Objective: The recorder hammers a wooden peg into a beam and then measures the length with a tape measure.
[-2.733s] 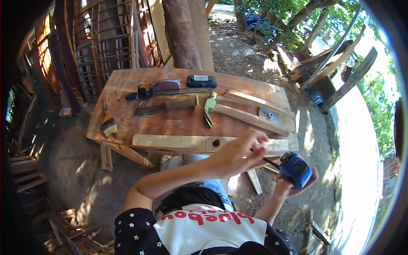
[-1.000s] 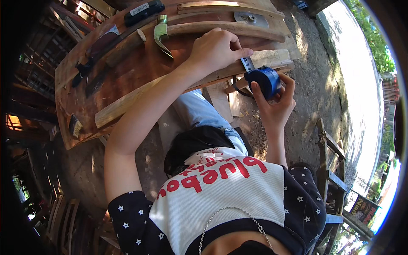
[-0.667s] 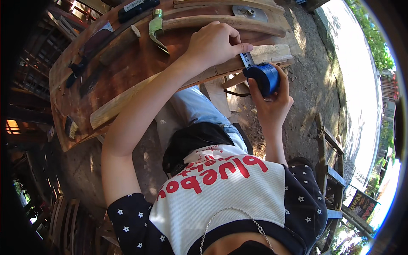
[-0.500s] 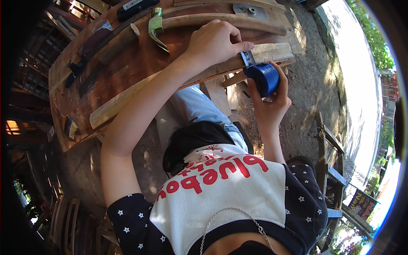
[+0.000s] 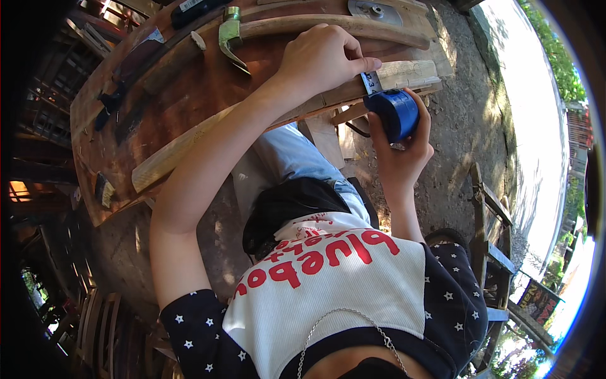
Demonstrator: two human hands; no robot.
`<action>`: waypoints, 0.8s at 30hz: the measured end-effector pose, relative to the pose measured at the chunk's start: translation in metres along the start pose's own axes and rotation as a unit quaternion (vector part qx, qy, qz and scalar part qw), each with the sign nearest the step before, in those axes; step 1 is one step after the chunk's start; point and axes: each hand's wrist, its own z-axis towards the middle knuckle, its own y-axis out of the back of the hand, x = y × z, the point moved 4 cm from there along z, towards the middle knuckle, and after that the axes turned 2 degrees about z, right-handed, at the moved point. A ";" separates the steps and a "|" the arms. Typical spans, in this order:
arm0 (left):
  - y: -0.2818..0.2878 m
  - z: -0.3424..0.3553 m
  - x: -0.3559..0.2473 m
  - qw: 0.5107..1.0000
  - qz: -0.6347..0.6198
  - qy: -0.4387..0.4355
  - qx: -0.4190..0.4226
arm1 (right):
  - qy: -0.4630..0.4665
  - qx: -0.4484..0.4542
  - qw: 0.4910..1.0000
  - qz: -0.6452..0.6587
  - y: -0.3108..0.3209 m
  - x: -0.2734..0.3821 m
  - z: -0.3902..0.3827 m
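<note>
My right hand point(image 5: 406, 165) is wrapped round a blue tape measure point(image 5: 399, 115) at the bench's near edge. A short length of its metal blade point(image 5: 372, 83) is out and lies across a pale wooden board point(image 5: 404, 74). The fingers of my left hand point(image 5: 325, 55) pinch the far end of the blade against the board. The board runs along the bench's near edge, partly hidden under my left forearm. Just beyond my left hand lies a claw hammer point(image 5: 231, 35) with a greenish head, next to a long curved wooden piece point(image 5: 328, 26).
The brown wooden bench point(image 5: 170, 104) also carries a dark-handled tool point(image 5: 196, 11), a metal plate with a nut point(image 5: 377, 11), a round wooden stick point(image 5: 173, 63) and a small block point(image 5: 104, 189). A wooden frame point(image 5: 489, 252) stands on the ground at right.
Both hands keep their hold on the tape measure and blade. They have shifted very slightly to the right; the view has moved a little too.
</note>
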 end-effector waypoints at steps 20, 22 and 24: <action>-0.004 0.003 0.006 0.997 -0.053 0.032 0.037 | 0.016 0.039 0.999 -0.008 -0.004 -0.003 -0.003; -0.005 0.003 0.006 0.998 -0.054 0.029 0.033 | 0.003 0.043 0.999 -0.001 -0.003 -0.003 -0.003; -0.005 0.003 0.006 0.998 -0.056 0.027 0.028 | 0.007 0.040 0.999 0.000 -0.004 -0.004 -0.003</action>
